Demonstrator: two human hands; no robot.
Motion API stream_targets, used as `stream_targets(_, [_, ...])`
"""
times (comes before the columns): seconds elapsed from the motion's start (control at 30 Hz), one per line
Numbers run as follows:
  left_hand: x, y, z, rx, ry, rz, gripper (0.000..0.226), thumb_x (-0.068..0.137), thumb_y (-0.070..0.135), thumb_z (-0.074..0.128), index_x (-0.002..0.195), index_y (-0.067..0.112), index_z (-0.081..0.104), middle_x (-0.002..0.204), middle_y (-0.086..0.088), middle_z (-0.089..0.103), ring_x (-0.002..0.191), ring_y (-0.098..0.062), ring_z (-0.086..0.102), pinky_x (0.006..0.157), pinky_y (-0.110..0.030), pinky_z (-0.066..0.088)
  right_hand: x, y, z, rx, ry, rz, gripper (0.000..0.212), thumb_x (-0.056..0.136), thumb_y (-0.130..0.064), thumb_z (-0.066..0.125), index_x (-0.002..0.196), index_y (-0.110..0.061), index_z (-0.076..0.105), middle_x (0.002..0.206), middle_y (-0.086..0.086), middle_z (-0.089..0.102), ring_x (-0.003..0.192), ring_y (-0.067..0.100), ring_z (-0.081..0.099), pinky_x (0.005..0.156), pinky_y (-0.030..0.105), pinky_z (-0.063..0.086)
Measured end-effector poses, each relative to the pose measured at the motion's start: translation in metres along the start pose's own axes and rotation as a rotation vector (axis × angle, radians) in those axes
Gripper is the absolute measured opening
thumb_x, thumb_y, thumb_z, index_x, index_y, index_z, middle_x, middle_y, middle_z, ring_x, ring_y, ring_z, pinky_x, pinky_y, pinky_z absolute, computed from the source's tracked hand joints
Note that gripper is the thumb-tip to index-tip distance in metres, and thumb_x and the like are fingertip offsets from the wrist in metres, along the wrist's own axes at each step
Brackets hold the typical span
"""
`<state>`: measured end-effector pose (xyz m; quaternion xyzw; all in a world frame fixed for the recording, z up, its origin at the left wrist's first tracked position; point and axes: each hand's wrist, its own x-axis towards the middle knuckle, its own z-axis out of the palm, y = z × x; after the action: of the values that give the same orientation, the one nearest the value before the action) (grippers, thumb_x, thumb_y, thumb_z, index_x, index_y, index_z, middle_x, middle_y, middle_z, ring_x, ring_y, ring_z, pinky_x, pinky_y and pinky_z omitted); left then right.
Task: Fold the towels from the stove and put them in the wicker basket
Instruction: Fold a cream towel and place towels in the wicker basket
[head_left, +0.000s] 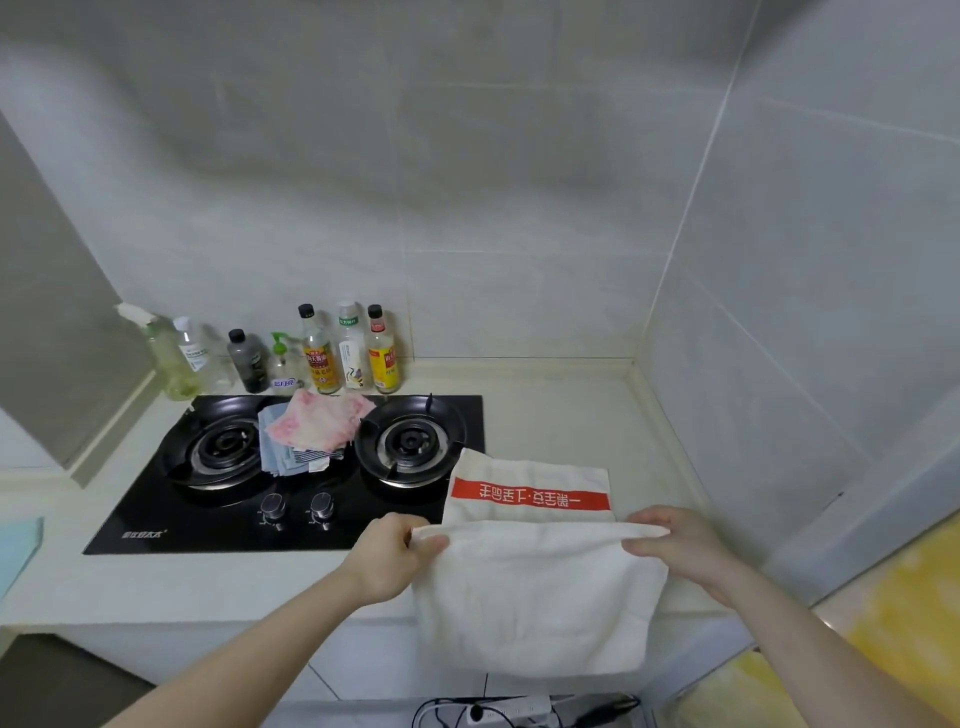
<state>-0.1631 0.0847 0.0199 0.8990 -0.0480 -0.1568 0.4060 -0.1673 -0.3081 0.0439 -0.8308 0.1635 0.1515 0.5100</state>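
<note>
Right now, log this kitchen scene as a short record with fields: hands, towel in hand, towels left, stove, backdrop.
left hand: left hand pinches the upper left corner of the white towel
right hand: right hand pinches its upper right corner
white towel: held up over the counter edge, folded over, red printed band on the far layer
towels left: pile of towels between the two burners, pink patterned one on top
stove: black stove, two knobs in front
backdrop: row of bottles against the wall
wicker basket: not in view

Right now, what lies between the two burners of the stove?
In the head view, a pile of towels lies between the left burner and the right burner, a pink patterned one on top.
</note>
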Motion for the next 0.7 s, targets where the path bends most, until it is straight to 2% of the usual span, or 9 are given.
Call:
stream_targets(0.13, [0.046,0.006,0.001,0.073,0.075,-0.065,0.037,0.094,0.042,0.065,0.067,0.018,0.058,0.058,0.011,0.055,0.055,-0.007,0.047,0.055,-0.025,0.037,0.044,-0.004,-0.001,-0.061,0.070,-0.036,0.021,0.077,-0.015,0.085,0.095,-0.024,0.076,0.094,-0.008,0.075,0.087,0.009,0.070,0.059,0.018,0.046])
stream_targets(0.23, [0.081,0.011,0.001,0.113,0.109,-0.113,0.035,0.093,0.041,0.064,0.065,0.023,0.056,0.059,0.010,0.059,0.058,-0.010,0.053,0.053,-0.027,0.040,0.083,-0.004,-0.001,-0.072,0.084,-0.071,0.018,0.079,-0.009,0.083,0.094,-0.015,0.075,0.092,0.000,0.076,0.076,0.012,0.067,0.055,0.015,0.046])
stream_targets(0.3, [0.103,0.014,0.003,0.166,0.114,-0.118,0.034,0.096,0.042,0.061,0.067,0.024,0.053,0.062,0.008,0.060,0.061,-0.011,0.054,0.054,-0.030,0.038,0.109,-0.001,-0.001,-0.063,0.093,-0.089,0.014,0.081,-0.005,0.081,0.090,-0.011,0.074,0.091,0.006,0.077,0.071,0.015,0.066,0.056,0.018,0.047])
stream_targets(0.47, [0.152,0.012,0.011,0.284,0.122,-0.138,0.036,0.102,0.041,0.052,0.071,0.024,0.048,0.070,0.005,0.059,0.069,-0.015,0.056,0.054,-0.033,0.034,0.169,0.009,-0.002,-0.093,0.106,-0.106,0.013,0.081,-0.011,0.081,0.081,-0.019,0.072,0.086,-0.001,0.076,0.080,0.020,0.070,0.067,0.026,0.049])
stream_targets(0.57, [0.173,0.010,0.015,0.332,0.129,-0.174,0.035,0.104,0.040,0.047,0.074,0.021,0.048,0.072,0.003,0.058,0.071,-0.017,0.057,0.060,-0.036,0.041,0.199,0.017,0.000,-0.137,0.105,-0.114,0.018,0.081,-0.011,0.081,0.076,-0.025,0.070,0.082,-0.002,0.076,0.082,0.021,0.072,0.071,0.028,0.050])
stream_targets(0.63, [0.182,0.008,0.016,0.349,0.135,-0.197,0.032,0.104,0.039,0.045,0.078,0.020,0.052,0.074,0.003,0.060,0.071,-0.017,0.057,0.063,-0.038,0.047,0.212,0.021,0.003,-0.155,0.097,-0.108,0.016,0.082,-0.011,0.080,0.077,-0.023,0.070,0.082,0.001,0.075,0.080,0.023,0.070,0.069,0.029,0.050])
stream_targets(0.7, [0.198,0.007,0.019,0.359,0.134,-0.211,0.032,0.105,0.040,0.043,0.082,0.020,0.053,0.077,0.004,0.060,0.074,-0.019,0.058,0.063,-0.037,0.045,0.229,0.027,0.004,-0.165,0.086,-0.094,0.010,0.083,-0.012,0.078,0.081,-0.020,0.071,0.083,0.002,0.074,0.080,0.024,0.069,0.069,0.029,0.048])
